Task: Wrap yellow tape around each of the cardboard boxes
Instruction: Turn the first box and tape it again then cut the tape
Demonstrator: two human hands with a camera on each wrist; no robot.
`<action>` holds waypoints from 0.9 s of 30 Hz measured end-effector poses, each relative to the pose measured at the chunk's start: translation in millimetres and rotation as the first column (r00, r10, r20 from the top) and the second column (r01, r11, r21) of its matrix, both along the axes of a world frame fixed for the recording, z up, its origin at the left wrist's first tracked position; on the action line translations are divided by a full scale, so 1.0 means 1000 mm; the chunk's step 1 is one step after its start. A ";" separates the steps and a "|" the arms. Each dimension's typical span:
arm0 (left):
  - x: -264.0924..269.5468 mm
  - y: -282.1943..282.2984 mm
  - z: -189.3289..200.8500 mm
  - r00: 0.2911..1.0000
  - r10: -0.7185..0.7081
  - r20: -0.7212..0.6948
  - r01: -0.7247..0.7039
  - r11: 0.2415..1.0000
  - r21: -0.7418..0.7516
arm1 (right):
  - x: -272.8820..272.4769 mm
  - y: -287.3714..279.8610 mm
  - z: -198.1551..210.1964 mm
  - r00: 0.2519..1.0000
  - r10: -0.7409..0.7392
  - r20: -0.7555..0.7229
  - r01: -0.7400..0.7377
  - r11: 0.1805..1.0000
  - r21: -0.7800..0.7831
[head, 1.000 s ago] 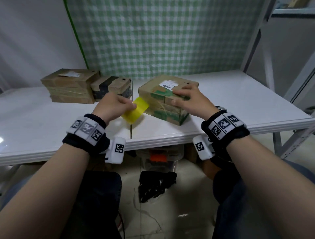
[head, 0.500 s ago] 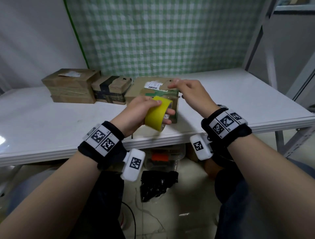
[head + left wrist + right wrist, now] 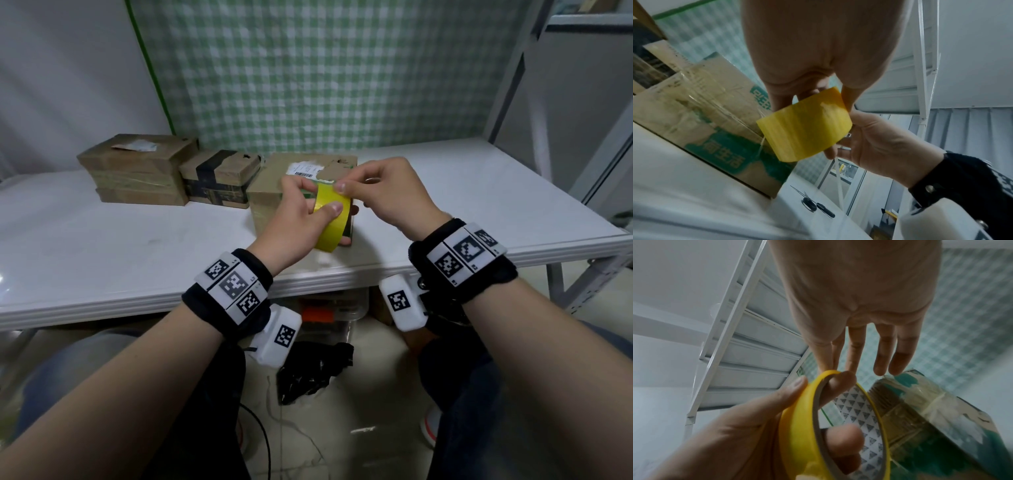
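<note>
Head view shows the left hand (image 3: 297,219) curled round a yellow tape roll (image 3: 331,222), thumb pressed on the outer yellow face and fingers passing through the core. From the right wrist view those fingers (image 3: 842,441) show inside the grey cardboard core, which is printed with small triangles. The right hand (image 3: 387,195) meets the roll at its top edge: thumb and forefinger pinch there, while the other fingers stretch out loosely over the box beyond. Whether a loose tape end is already lifted between the pinching tips I cannot tell.

The roll is held in the air above the front edge of the white table (image 3: 479,192), just in front of the nearest cardboard box (image 3: 274,192). That box stands on the table, bears a white shipping label on top and green printing on its side, and is already bound with clear tape and thin strapping. Further left sit two more cardboard boxes side by side: a small one crossed with black tape (image 3: 219,178) and a larger one (image 3: 137,168) at the far left.

Left wrist view picks out a pair of scissors (image 3: 813,206) lying on the tabletop to the right of the nearest box. A green checked cloth (image 3: 325,68) hangs behind the table, and a white metal shelf frame (image 3: 513,68) rises at the right.
</note>
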State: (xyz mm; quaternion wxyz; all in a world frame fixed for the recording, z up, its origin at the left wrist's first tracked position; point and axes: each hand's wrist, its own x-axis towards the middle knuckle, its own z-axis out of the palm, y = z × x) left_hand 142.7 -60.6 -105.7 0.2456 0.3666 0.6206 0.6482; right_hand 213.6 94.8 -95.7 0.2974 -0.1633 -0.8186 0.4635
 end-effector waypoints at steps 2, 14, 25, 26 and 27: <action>-0.001 0.000 -0.001 0.999 -0.024 -0.033 0.023 0.999 -0.027 | 0.000 -0.001 0.000 1.000 -0.028 0.013 0.027 0.998 0.055; 0.009 -0.002 0.016 0.994 -0.108 -0.017 0.102 0.974 -0.202 | 0.001 -0.006 0.009 0.983 -0.135 0.124 0.059 0.874 0.482; -0.007 -0.004 0.026 0.982 -0.180 0.053 0.187 0.942 -0.279 | -0.023 0.013 0.031 0.996 -0.091 0.000 0.085 0.929 0.360; -0.009 -0.004 0.027 0.981 -0.184 0.066 0.195 0.940 -0.281 | -0.029 0.017 0.032 0.996 -0.080 0.031 0.065 0.936 0.346; -0.012 -0.003 0.027 0.980 -0.185 0.073 0.198 0.937 -0.287 | -0.035 0.021 0.032 0.996 -0.073 0.055 0.050 0.941 0.335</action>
